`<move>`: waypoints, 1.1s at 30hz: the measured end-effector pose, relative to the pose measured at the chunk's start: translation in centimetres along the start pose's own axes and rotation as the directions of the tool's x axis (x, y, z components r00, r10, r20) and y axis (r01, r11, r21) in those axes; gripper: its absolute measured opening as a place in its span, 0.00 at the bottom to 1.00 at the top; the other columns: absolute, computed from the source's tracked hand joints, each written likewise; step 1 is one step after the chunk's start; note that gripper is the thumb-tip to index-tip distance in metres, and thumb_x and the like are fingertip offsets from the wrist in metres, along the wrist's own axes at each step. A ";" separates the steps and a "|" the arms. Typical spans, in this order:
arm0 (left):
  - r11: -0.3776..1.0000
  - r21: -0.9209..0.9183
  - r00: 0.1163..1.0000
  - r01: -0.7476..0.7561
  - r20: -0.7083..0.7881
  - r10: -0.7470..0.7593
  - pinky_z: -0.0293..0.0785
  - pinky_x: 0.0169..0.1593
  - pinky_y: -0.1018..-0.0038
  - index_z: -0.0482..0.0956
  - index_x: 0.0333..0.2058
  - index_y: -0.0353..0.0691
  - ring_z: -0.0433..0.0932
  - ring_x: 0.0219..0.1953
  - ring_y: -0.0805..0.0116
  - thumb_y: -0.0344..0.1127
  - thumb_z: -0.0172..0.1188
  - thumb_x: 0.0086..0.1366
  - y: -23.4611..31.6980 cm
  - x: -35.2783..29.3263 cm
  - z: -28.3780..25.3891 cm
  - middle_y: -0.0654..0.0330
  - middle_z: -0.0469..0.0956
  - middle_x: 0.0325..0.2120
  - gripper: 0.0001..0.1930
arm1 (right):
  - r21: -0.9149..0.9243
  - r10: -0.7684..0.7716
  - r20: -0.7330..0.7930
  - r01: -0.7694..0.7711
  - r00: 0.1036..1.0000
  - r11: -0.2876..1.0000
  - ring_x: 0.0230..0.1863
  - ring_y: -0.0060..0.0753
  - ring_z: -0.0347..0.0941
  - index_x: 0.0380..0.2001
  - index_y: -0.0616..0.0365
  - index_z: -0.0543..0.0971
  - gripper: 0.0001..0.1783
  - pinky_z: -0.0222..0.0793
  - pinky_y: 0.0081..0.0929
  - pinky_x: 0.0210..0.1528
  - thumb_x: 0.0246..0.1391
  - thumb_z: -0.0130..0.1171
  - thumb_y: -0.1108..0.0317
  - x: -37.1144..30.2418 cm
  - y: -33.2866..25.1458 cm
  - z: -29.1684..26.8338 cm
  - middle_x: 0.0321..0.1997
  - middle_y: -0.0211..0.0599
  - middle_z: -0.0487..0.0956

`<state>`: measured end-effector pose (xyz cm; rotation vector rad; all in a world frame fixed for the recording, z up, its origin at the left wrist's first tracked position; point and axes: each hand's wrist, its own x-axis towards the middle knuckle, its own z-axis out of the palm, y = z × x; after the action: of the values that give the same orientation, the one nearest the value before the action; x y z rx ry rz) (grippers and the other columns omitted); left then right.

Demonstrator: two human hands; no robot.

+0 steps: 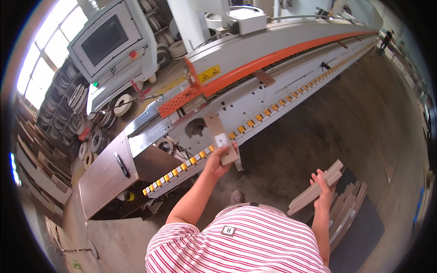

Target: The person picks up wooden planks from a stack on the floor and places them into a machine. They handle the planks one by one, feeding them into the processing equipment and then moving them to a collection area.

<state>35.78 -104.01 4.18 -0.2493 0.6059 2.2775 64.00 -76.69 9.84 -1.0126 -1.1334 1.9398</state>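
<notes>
My left hand (217,164) is closed around the near end of a narrow wooden strip (214,123) with a white label. The strip's far end reaches over the grey infeed bed of the long machine (291,50), beside its row of yellow and white rollers (259,118). Out to the right, my right hand (323,190) grips a small bundle of similar wooden strips (304,196), held tilted. Just beyond that hand, more wooden strips (349,210) lie stacked on a dark board (364,243).
A control console (104,41) with a dark screen and red button stands at the back left. A wooden-topped cabinet (107,177) carrying a dark-handled tool (121,164) adjoins the machine. Edging rolls (98,141) fill racks behind. Another person (387,40) stands far off at the right.
</notes>
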 end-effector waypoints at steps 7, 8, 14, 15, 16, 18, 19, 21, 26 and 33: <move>0.953 0.208 0.965 -0.221 -0.093 0.245 0.77 0.53 0.66 0.69 0.51 0.27 0.79 0.47 0.59 0.35 0.50 0.72 10.8 3.7 -4.8 0.50 0.78 0.46 0.16 | -0.025 0.011 -0.069 -0.013 0.998 1.000 0.50 0.42 0.77 0.55 0.58 0.65 0.31 0.73 0.42 0.52 0.51 0.68 0.66 -0.2 0.9 -1.1 0.53 0.44 0.76; 0.934 0.260 0.956 -0.245 -0.093 0.277 0.77 0.53 0.66 0.70 0.51 0.28 0.79 0.47 0.59 0.35 0.50 0.72 11.6 4.3 -5.2 0.50 0.78 0.46 0.16 | -0.032 0.002 -0.074 -0.005 0.997 0.999 0.50 0.42 0.77 0.54 0.58 0.66 0.31 0.74 0.42 0.51 0.50 0.68 0.65 -0.3 0.9 -0.9 0.52 0.44 0.76; 0.915 0.326 0.956 -0.238 -0.087 0.280 0.78 0.53 0.53 0.69 0.50 0.34 0.79 0.46 0.54 0.44 0.49 0.73 13.9 7.2 -6.4 0.51 0.78 0.44 0.18 | -0.041 0.023 -0.065 -0.026 0.998 0.999 0.49 0.41 0.77 0.54 0.58 0.66 0.30 0.74 0.41 0.51 0.50 0.68 0.66 -1.2 0.9 0.4 0.51 0.44 0.77; 0.903 0.346 0.951 -0.254 -0.080 0.298 0.78 0.52 0.52 0.68 0.50 0.35 0.79 0.45 0.53 0.45 0.49 0.73 14.1 7.5 -6.4 0.52 0.78 0.43 0.19 | -0.044 0.022 -0.059 -0.024 0.998 0.999 0.49 0.41 0.77 0.54 0.58 0.66 0.30 0.74 0.41 0.52 0.50 0.68 0.66 -1.4 0.9 0.5 0.51 0.44 0.77; 0.898 0.352 0.949 -0.265 -0.071 0.308 0.78 0.51 0.50 0.68 0.50 0.35 0.79 0.44 0.53 0.47 0.48 0.73 14.2 7.8 -6.3 0.52 0.78 0.42 0.19 | -0.037 0.034 -0.068 -0.037 0.997 0.999 0.49 0.41 0.76 0.55 0.57 0.65 0.31 0.73 0.41 0.52 0.51 0.68 0.67 -1.5 0.9 0.5 0.52 0.44 0.76; 0.893 0.357 0.943 -0.273 -0.083 0.321 0.79 0.49 0.50 0.67 0.50 0.35 0.79 0.42 0.53 0.49 0.47 0.74 14.4 8.3 -6.0 0.52 0.78 0.40 0.21 | -0.029 0.055 -0.075 -0.058 0.996 0.998 0.50 0.41 0.76 0.57 0.57 0.63 0.32 0.73 0.41 0.53 0.52 0.66 0.68 -1.6 1.1 0.4 0.53 0.44 0.75; 0.895 0.355 0.940 -0.270 -0.103 0.325 0.80 0.48 0.51 0.67 0.50 0.35 0.79 0.41 0.54 0.50 0.46 0.74 14.6 8.5 -5.8 0.52 0.77 0.39 0.21 | -0.027 0.052 -0.088 -0.055 0.995 0.998 0.50 0.42 0.76 0.56 0.57 0.64 0.32 0.73 0.42 0.52 0.51 0.67 0.68 -1.6 1.2 0.3 0.52 0.44 0.75; 0.893 0.363 0.927 -0.266 -0.157 0.340 0.81 0.46 0.53 0.67 0.50 0.35 0.79 0.39 0.55 0.51 0.44 0.74 14.8 8.9 -5.5 0.52 0.77 0.38 0.22 | -0.025 0.045 -0.120 -0.048 0.992 0.999 0.49 0.43 0.76 0.55 0.57 0.65 0.31 0.74 0.42 0.52 0.50 0.68 0.67 -1.5 1.3 0.1 0.51 0.44 0.77; 0.881 0.404 0.901 -0.245 -0.242 0.361 0.82 0.41 0.56 0.67 0.50 0.35 0.80 0.36 0.56 0.53 0.43 0.74 15.0 9.5 -5.4 0.52 0.77 0.37 0.24 | -0.006 0.069 -0.143 -0.071 0.987 0.997 0.48 0.42 0.76 0.57 0.58 0.64 0.32 0.73 0.43 0.52 0.51 0.67 0.69 -0.9 1.5 -0.4 0.52 0.43 0.75; 0.874 0.435 0.906 -0.215 -0.244 0.345 0.81 0.40 0.54 0.66 0.52 0.38 0.79 0.35 0.56 0.56 0.43 0.73 14.3 12.1 -4.9 0.52 0.76 0.35 0.25 | 0.010 0.090 -0.167 -0.090 0.982 0.996 0.48 0.42 0.76 0.57 0.58 0.63 0.31 0.74 0.43 0.51 0.52 0.65 0.71 0.3 1.3 -1.4 0.52 0.45 0.75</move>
<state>17.10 -107.53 0.59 -0.3428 1.3378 2.3390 64.87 -76.47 8.13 -1.2204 -1.0067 1.8845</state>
